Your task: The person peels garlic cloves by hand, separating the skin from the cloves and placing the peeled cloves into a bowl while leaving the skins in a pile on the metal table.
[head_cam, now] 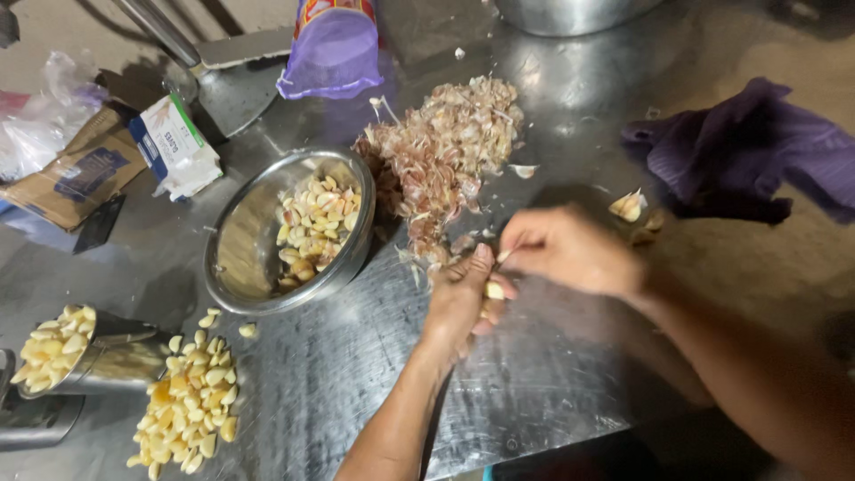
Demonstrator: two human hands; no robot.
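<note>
At the left edge of the steel table (552, 383) you have a small metal cup (85, 352) lying on its side, full of peeled garlic cloves, and just beside it a loose heap of peeled cloves (189, 401) near the front-left corner. Next along, a round steel bowl (240, 249) holds cloves that mostly look unpeeled (pinkish skin shows on several). So a good share seems done, judging by the two peeled lots, while the bowl's load looks like what is left.

Beyond the bowl, toward the middle of the table, a big pile of papery garlic skins (445, 151) spreads almost to your hands. Your left hand (459, 303) is closed around a single garlic clove (493, 290), and your right hand (570, 249) pinches narrowly at its tip, fingertips touching the clove, seemingly pulling skin.

Around the far-left corner lie a flattened cardboard box (76, 174), a small white carton (174, 147) and a crumpled plastic bag (40, 120); a purple mesh sack (334, 49) stands at the far edge. To your right, a garlic bulb piece (629, 205) sits near a purple cloth (748, 151). The skin pile crowds your working spot most.
</note>
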